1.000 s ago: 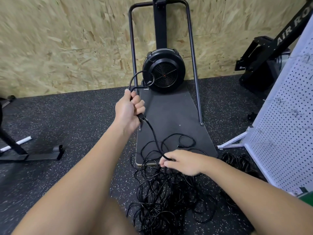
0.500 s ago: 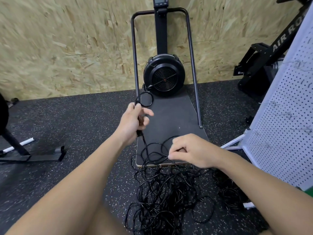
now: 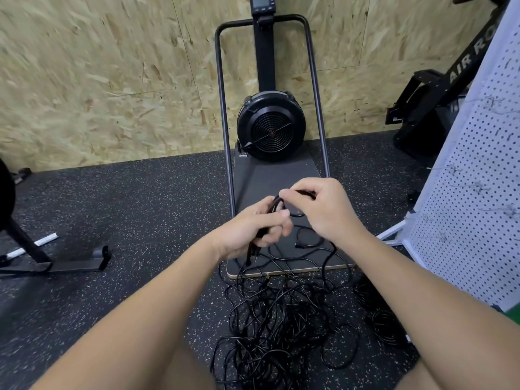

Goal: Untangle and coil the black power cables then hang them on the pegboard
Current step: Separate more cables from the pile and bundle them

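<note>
A tangled heap of black power cables [image 3: 277, 322] lies on the speckled floor in front of me, spilling onto the machine's board. My left hand [image 3: 253, 232] grips a small coil of one black cable [image 3: 273, 205], its plug end hanging below the fist. My right hand [image 3: 323, 206] pinches the top of the same cable loop just above the left hand. The cable runs down from my hands into the heap. The white pegboard [image 3: 472, 192] stands at the right, with thin wire hooks on it.
A black fan machine [image 3: 270, 128] with a tall frame stands on a dark board [image 3: 275, 175] against the chipboard wall. Another rowing machine [image 3: 439, 88] is at the back right. A black stand foot [image 3: 76, 263] lies at the left. More coiled cable [image 3: 385, 322] sits by the pegboard's base.
My right hand rose from the heap and met the left hand, bringing cable up to the loop. My left hand dropped lower and nearer to me.
</note>
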A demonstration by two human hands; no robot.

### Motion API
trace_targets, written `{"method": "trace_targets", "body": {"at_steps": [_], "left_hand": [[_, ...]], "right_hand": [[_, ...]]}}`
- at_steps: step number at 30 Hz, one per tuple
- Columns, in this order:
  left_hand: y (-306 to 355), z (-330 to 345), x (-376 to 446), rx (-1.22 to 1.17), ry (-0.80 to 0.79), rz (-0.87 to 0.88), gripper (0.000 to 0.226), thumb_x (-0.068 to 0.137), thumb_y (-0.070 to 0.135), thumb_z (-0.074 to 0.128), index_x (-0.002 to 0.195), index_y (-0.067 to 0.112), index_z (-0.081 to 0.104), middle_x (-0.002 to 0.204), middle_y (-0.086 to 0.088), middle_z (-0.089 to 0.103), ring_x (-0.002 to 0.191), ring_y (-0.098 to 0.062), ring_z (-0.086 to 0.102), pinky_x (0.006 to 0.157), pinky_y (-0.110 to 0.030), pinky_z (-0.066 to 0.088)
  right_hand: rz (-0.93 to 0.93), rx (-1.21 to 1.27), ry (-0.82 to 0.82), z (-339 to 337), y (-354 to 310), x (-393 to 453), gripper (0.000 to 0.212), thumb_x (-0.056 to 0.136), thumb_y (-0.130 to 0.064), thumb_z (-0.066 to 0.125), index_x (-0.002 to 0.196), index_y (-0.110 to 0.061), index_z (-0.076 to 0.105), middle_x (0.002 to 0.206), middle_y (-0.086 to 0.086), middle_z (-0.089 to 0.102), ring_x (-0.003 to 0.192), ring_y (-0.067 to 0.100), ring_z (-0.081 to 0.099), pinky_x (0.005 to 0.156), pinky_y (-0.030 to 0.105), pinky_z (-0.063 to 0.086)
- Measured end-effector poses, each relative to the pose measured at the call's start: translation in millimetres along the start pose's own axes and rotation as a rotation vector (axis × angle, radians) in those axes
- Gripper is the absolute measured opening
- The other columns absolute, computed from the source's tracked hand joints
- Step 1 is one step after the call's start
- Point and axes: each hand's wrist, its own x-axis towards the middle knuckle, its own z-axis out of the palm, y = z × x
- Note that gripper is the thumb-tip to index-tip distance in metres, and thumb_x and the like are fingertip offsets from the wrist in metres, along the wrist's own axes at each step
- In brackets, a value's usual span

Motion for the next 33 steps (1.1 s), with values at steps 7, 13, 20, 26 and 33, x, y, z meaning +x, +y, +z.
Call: {"method": "trace_targets", "body": {"at_steps": [7, 13, 20, 26, 33], "left_hand": [[5.7, 4.5, -4.8, -0.216, 0.022, 0.054, 0.017, 0.120, 0.033, 0.044, 0.121, 0.017, 0.048, 0.058, -0.002, 0.027, 0.046, -0.013, 0.017, 0.044, -0.024, 0.017], [13.0, -13.3, -11.0, -0.309, 0.008, 0.071, 0.027, 0.120, 0.037, 0.040, 0.111, 0.015, 0.054, 0.057, 0.004, 0.022, 0.046, -0.010, 0.013, 0.048, -0.030, 0.007], [12.5, 15.8, -13.2, 0.322, -0.118, 0.006, 0.056, 0.122, 0.044, 0.028, 0.083, 0.008, 0.049, 0.059, -0.011, 0.030, 0.052, -0.020, 0.025, 0.052, -0.034, 0.024], [-16.9, 37.5, -1.1, 0.669, -0.015, 0.051, 0.018, 0.114, 0.043, 0.058, 0.121, 0.026, 0.061, 0.074, 0.012, 0.055, 0.065, -0.008, 0.049, 0.068, -0.028, 0.044], [-27.9, 51.6, 11.1, 0.659, 0.067, 0.116, 0.041, 0.111, 0.040, 0.064, 0.082, 0.012, 0.055, 0.092, -0.007, 0.054, 0.076, -0.012, 0.050, 0.080, -0.040, 0.047]], "right_hand": [[0.107, -0.192, 0.017, -11.2, 28.6, 7.0, 0.063, 0.085, -0.051, 0.093, 0.138, -0.040, 0.062, 0.128, -0.014, 0.061, 0.083, 0.011, 0.059, 0.081, 0.028, 0.055], [0.214, 0.023, -0.154, -35.8, 27.5, 12.5, 0.010, 0.104, -0.032, 0.078, 0.102, -0.023, 0.083, 0.104, 0.000, 0.082, 0.096, 0.017, 0.073, 0.096, 0.048, 0.056], [0.243, 0.864, -0.017, -26.7, -9.1, 17.5, 0.026, 0.110, -0.019, 0.064, 0.096, 0.003, 0.065, 0.116, 0.018, 0.075, 0.132, 0.042, 0.070, 0.120, 0.056, 0.050], [0.534, 0.975, 0.326, -7.2, -31.4, 23.0, 0.028, 0.111, -0.022, 0.068, 0.088, -0.009, 0.059, 0.077, 0.009, 0.058, 0.054, 0.017, 0.047, 0.058, 0.035, 0.053], [0.608, 0.979, 0.382, -9.7, -27.0, 29.9, 0.024, 0.109, -0.031, 0.071, 0.104, -0.012, 0.057, 0.073, 0.004, 0.053, 0.051, 0.012, 0.030, 0.049, 0.026, 0.025]]}}
